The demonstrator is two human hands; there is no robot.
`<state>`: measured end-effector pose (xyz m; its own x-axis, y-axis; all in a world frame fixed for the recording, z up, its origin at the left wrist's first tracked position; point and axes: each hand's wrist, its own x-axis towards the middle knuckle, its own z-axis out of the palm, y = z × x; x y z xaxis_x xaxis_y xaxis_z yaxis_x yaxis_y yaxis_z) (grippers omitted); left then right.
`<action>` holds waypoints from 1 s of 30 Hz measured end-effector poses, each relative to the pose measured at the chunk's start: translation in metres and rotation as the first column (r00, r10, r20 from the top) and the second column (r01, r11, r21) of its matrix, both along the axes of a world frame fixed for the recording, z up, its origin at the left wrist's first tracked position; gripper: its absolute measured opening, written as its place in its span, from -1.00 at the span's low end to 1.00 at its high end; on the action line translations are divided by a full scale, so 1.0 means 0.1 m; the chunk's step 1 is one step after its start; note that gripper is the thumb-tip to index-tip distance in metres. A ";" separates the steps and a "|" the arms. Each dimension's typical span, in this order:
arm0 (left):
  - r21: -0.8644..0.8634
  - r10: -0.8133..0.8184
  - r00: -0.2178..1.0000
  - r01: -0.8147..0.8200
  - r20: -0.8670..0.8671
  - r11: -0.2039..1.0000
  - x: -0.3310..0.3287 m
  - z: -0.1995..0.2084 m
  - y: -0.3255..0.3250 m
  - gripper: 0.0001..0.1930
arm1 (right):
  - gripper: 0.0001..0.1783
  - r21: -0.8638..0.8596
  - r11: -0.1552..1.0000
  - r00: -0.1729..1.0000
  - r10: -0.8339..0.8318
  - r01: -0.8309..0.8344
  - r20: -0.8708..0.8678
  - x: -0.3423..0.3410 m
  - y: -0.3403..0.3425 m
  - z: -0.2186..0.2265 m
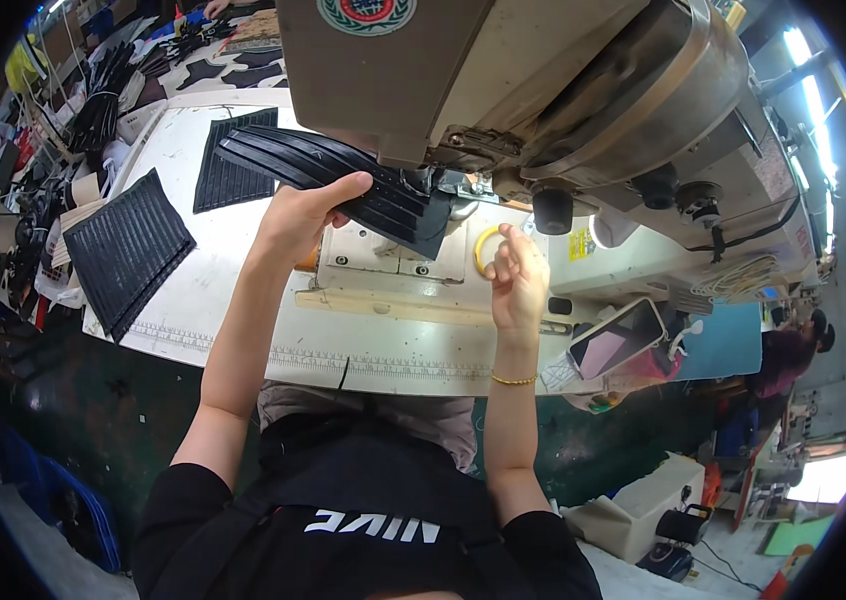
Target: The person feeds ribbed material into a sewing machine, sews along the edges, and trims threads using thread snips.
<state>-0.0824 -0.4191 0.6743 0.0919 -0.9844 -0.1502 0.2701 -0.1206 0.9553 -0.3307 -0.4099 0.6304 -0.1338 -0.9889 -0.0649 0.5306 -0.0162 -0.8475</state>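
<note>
My left hand (305, 222) grips a black ribbed panel (373, 190), thumb on top and fingers underneath. The panel's right end lies on the bed of a sewing machine (503, 110), close by the needle area, which the machine head partly hides. My right hand (518, 282) is raised to the right of the panel with its fingers curled together; whether anything small is between them cannot be made out. Just beside those fingers is a yellow ring (484, 248). Two more sets of black ribbed panels lie at the left, one near (128, 250) and one farther back (228, 165).
A printed ruler strip (313, 358) runs along the white table's front edge. At the right lie a phone (621, 338) and a blue sheet (723, 342). Black cut pieces (248, 75) cover a surface behind. Another person (788, 360) is at the far right.
</note>
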 end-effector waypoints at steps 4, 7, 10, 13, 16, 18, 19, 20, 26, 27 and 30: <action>-0.034 0.016 0.995 -0.019 -0.094 0.999 -0.07 0.01 0.02 -0.80 | -0.83 0.004 1.000 1.000 0.025 -0.025 0.003 -0.03 0.08 -0.01; -0.039 -0.050 0.990 0.045 -0.132 0.998 0.00 -0.07 -0.02 -0.77 | -0.76 0.018 0.999 0.999 0.028 -0.028 -0.029 0.06 0.16 -0.04; -0.108 0.151 0.971 -0.172 -0.183 0.979 -0.35 -0.18 0.36 -0.74 | -0.54 -0.015 0.967 0.967 0.255 -0.255 0.014 0.31 0.30 -0.10; -0.536 0.271 0.788 0.086 0.553 0.840 -0.49 -0.48 0.79 -0.66 | -0.67 -0.045 0.967 0.959 0.253 -0.250 0.128 0.62 0.45 0.04; -0.463 0.220 0.973 -0.163 0.071 0.871 -0.30 -1.18 0.88 -0.57 | -0.82 -0.020 0.932 0.928 0.362 -0.362 0.087 0.61 0.49 0.35; 0.052 -0.073 0.305 0.385 -0.950 0.921 -0.12 -0.62 0.90 -0.56 | -0.83 0.026 0.946 0.946 0.324 -0.324 0.007 0.48 0.48 0.30; -0.109 -0.292 0.321 0.484 -0.901 0.869 -0.11 -0.46 0.94 -0.61 | -0.83 0.026 0.945 0.946 0.325 -0.325 0.007 0.43 0.47 0.29; -0.109 -0.291 0.320 0.483 -0.902 0.869 -0.10 -0.48 0.97 -0.61 | -0.83 0.037 0.944 0.943 0.329 -0.327 -0.043 0.38 0.47 0.27; -0.009 -0.248 0.940 0.253 -0.235 0.967 -0.19 -0.29 1.08 -0.79 | -0.80 0.024 0.962 0.933 0.268 -0.270 -0.240 0.34 0.56 0.24; -0.032 -0.228 0.951 0.227 -0.209 0.973 -0.19 -0.31 1.06 -0.80 | -0.80 0.034 0.959 0.932 0.282 -0.282 -0.229 0.33 0.58 0.23; -0.014 -0.236 0.954 0.238 -0.184 0.971 -0.16 -0.28 0.98 -0.80 | -0.80 0.036 0.960 0.931 0.279 -0.279 -0.234 0.34 0.62 0.23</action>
<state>-0.0979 -0.3211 0.6467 -0.1734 -0.9732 -0.1510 0.4025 -0.2099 0.8910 -0.2970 -0.3478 0.6535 0.1358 -0.9885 -0.0670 0.2995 0.1055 -0.9482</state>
